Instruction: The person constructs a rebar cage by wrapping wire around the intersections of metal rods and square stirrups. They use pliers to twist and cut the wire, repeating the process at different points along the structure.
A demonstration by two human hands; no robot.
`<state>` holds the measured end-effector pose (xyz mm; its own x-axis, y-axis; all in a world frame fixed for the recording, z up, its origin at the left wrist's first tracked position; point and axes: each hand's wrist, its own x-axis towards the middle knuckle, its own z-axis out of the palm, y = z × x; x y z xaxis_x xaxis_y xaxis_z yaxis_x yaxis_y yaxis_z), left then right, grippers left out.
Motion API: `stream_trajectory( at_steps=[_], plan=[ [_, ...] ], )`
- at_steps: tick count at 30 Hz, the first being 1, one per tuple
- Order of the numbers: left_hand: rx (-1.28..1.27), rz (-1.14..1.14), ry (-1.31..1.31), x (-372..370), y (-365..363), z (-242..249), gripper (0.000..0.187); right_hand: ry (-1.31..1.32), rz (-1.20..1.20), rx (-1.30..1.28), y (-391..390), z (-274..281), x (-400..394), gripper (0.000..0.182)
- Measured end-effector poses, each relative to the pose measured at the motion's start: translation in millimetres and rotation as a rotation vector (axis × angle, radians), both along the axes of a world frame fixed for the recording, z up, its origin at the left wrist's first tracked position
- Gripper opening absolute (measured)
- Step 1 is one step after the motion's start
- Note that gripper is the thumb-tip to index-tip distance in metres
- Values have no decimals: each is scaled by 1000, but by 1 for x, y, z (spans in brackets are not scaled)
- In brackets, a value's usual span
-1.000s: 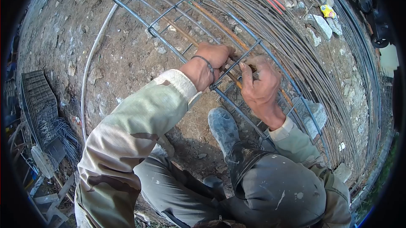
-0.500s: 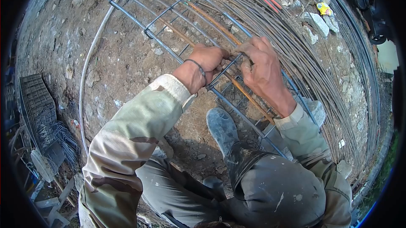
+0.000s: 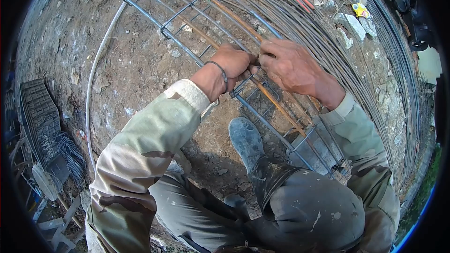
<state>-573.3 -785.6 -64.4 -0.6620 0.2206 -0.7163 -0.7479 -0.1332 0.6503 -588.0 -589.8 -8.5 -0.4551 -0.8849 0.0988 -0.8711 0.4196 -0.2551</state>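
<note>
A long cage of steel reinforcing bars (image 3: 164, 31) runs diagonally across the ground in front of me, its square stirrups (image 3: 177, 17) set at intervals. Brownish rusty bars (image 3: 276, 105) lie among the blue-grey ones. At a stirrup crossing, my left hand (image 3: 230, 65) is closed, fingers bent in against the cage. My right hand (image 3: 293, 67) is curled shut just right of it, above the bars, with its fingertips close to the left fingers. Whatever the fingers pinch is too small or hidden to make out.
Loose steel rods (image 3: 337, 72) lie in a bundle to the right. A pale hose (image 3: 101, 51) curves along the left. My boot (image 3: 246, 140) stands beside the cage, near a grey slab (image 3: 304, 152). A yellow wrapper (image 3: 360, 10) and a gridded panel (image 3: 40, 112) lie farther off.
My right hand has rolled over, its back now turned up, and its wrist has swung to the right and upward. My left hand stays almost in place at the crossing.
</note>
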Motion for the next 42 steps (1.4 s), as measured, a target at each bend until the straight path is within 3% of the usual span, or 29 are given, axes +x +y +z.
stream_trajectory(
  at_steps=[4, 6, 12, 16, 18, 19, 21, 25, 27, 31, 34, 36, 39, 42],
  plan=[
    [23, 66, -112, -3, 7, 20, 12, -59, 39, 70, -7, 9, -16, 14],
    [-26, 56, -114, -5, 9, 25, 13, -139, 41, 256, -13, 19, -24, 15],
    [-285, 73, -2, 0, 14, 25, 16, 143, 141, 131, -17, 6, -9, 14],
    [-271, 125, 56, 1, 19, 3, 14, 176, 105, 72, -9, 8, 13, 11],
    [-221, 161, -52, 1, 19, 20, 13, 86, -192, -62, 0, 0, 32, 5],
    [-216, 141, -69, -1, 18, 18, 12, 86, -185, -59, 3, -6, 41, 5],
    [-195, 163, -86, -1, 17, 12, 11, 13, -445, -265, 9, -19, 58, 10],
    [-125, 184, -103, 0, 16, 13, 9, -10, -553, -419, 5, -31, 70, 11],
    [-116, 177, -87, 0, 14, 9, 9, -203, -668, -547, 5, -29, 62, 7],
    [-62, 171, -55, 1, 12, 12, 8, -328, -833, -520, 4, -32, 41, 4],
    [-74, 182, -85, 0, 12, 13, 7, -292, -816, -476, 1, -31, 38, 9],
    [-62, 178, -77, 1, 11, 12, 7, 171, -709, -397, -2, -21, 48, 13],
    [-38, 168, -76, 1, 10, 5, 6, 327, -606, -257, -6, -18, 58, 15],
    [-43, 160, -74, 2, 10, 8, 6, 208, -558, -213, -3, -40, 65, 11]
  ],
)
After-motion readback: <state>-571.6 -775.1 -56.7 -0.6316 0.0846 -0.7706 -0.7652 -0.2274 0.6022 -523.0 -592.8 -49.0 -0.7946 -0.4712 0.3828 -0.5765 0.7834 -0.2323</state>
